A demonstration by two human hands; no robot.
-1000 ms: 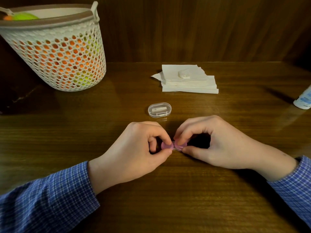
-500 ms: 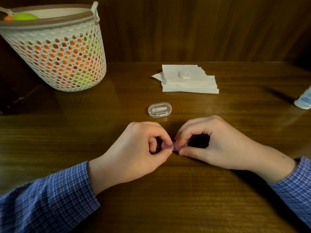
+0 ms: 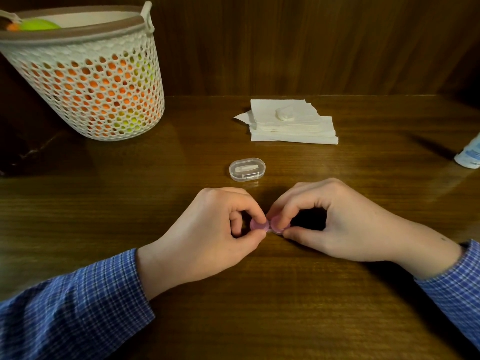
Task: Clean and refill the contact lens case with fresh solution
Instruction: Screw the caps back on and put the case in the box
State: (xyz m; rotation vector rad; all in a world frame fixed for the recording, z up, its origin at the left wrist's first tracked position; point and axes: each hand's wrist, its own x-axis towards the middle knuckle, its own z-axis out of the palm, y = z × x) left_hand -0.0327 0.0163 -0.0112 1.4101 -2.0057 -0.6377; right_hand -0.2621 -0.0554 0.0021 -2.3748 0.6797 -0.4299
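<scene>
From the head view, a pink contact lens case sits low on the wooden worktop, just in front of the person, with both hands meeting over it; the left hand pinches the left cap between thumb and forefinger, its grip pressed onto the case; the right hand pinches the right cap the same way, thumb below and forefinger curled over the top, the other fingers arched clear of the worktop; both wrists lie on the wood, each in a blue checked sleeve.

Just beyond the hands lies a small clear plastic box, oval and closed, with a pale piece inside that is too small to make out; farther back a stack of white paper napkins rests on the worktop, with a small white object on top; at the far left stands a white perforated basket with a brown rim, orange and green shapes showing through its holes; at the right edge the base of a white bottle with a blue label is cut off by the frame; behind all this runs a dark wooden wall.
</scene>
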